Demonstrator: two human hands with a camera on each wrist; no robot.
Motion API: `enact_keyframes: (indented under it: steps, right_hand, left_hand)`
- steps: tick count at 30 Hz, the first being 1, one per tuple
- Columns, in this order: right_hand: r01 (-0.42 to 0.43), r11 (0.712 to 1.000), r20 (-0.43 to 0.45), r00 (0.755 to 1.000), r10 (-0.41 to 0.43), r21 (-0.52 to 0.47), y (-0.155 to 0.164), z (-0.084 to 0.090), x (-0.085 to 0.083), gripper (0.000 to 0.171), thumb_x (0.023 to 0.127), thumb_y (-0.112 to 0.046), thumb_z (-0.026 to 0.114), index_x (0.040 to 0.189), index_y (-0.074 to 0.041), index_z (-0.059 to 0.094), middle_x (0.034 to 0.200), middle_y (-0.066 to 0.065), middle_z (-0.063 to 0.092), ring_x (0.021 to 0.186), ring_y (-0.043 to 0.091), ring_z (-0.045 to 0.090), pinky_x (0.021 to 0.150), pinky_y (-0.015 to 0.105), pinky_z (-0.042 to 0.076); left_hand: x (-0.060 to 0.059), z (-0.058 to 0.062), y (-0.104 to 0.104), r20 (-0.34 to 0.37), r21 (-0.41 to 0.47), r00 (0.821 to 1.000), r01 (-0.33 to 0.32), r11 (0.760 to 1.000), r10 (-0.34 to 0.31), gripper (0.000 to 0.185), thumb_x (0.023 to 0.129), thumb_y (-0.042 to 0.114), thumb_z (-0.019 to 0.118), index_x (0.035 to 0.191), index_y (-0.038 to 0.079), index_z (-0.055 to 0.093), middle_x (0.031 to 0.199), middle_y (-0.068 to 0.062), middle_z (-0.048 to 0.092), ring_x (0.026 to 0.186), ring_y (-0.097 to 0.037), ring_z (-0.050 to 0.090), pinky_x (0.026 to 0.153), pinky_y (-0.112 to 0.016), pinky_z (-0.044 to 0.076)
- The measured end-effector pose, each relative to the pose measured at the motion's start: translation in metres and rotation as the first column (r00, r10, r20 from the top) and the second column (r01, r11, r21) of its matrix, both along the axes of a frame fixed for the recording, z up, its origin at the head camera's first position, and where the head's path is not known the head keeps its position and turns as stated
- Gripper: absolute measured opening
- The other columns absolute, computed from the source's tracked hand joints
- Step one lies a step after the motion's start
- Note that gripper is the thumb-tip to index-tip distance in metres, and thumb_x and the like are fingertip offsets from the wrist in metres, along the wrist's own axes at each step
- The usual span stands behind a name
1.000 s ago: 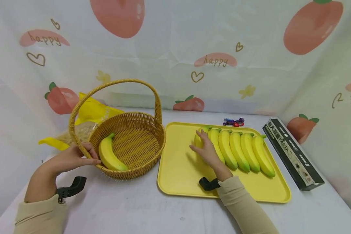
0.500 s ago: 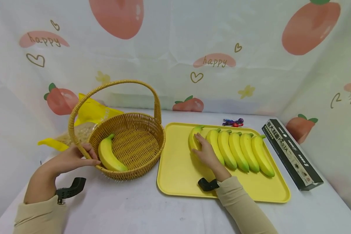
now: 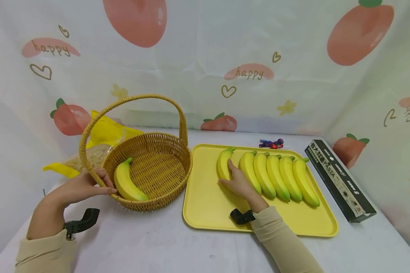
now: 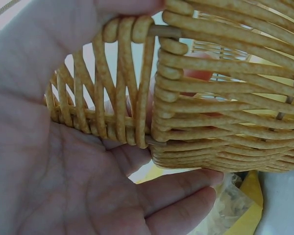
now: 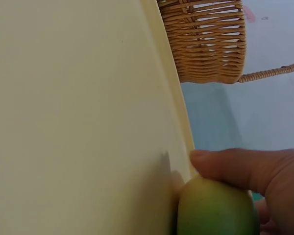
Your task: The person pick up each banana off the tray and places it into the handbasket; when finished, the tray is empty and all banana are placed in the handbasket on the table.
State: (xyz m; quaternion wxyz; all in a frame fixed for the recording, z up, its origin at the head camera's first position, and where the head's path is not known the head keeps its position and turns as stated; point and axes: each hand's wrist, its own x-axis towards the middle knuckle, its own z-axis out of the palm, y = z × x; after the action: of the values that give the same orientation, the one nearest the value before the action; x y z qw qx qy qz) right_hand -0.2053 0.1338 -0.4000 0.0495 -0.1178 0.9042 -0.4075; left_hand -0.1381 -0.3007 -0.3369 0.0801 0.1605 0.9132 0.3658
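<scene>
A woven basket [image 3: 157,151] with a tall handle stands left of a yellow tray [image 3: 208,212]. One banana [image 3: 125,185] lies in the basket against its near-left wall. My left hand [image 3: 97,184] grips the basket's rim at the foot of the handle, with the palm [image 4: 49,161] pressed to the weave [image 4: 225,98]. On the tray my right hand [image 3: 234,178] holds the leftmost banana [image 3: 223,165], standing a little apart from the row of several bananas [image 3: 276,174]. The right wrist view has my thumb [image 5: 245,166] curled over that banana's green end [image 5: 213,208].
A black pasta box [image 3: 338,178] lies right of the tray. Wrapped candies [image 3: 272,143] sit behind the tray. A yellow bag [image 3: 106,132] with grain lies behind the basket on the left. A printed curtain closes off the back and sides.
My right hand has drawn the leftmost banana to the left, away from the row. The left hand and the basket have not moved.
</scene>
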Motion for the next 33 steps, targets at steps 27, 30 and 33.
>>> enact_keyframes:
  steps: [27,30,33]
  right_hand:
    - [-0.337,0.94,0.047,0.94,0.339,-0.055,-0.005,0.071,0.021,0.076,0.083,-0.011,0.068,0.145,-0.002,0.026,0.142,0.019,0.042,0.086,0.014,0.053,0.075,0.026,0.043]
    - [-0.387,0.922,0.046,0.92,0.388,-0.027,-0.01,0.082,0.024,0.075,0.083,-0.012,0.07,0.144,-0.003,0.028,0.143,0.016,0.042,0.092,0.014,0.053,0.078,0.025,0.042]
    - [-0.445,0.895,0.026,0.895,0.445,0.021,-0.017,0.091,0.023,0.074,0.082,-0.013,0.07,0.144,-0.001,0.029,0.14,0.015,0.047,0.086,0.013,0.052,0.078,0.025,0.04]
  left_hand:
    - [0.001,0.001,0.001,-0.004,0.017,1.0,0.007,1.0,-0.007,0.012,0.082,0.017,0.07,0.078,0.008,0.063,0.075,0.004,0.062,0.075,-0.008,0.052,0.066,-0.024,0.042]
    - [0.001,0.001,0.001,0.001,0.015,1.0,0.005,1.0,-0.005,0.012,0.082,0.017,0.07,0.078,0.008,0.063,0.075,0.004,0.062,0.075,-0.008,0.051,0.066,-0.024,0.042]
    - [0.001,0.001,0.002,0.0,0.018,1.0,0.006,1.0,-0.006,0.012,0.082,0.017,0.07,0.078,0.008,0.063,0.075,0.004,0.061,0.076,-0.008,0.052,0.066,-0.024,0.043]
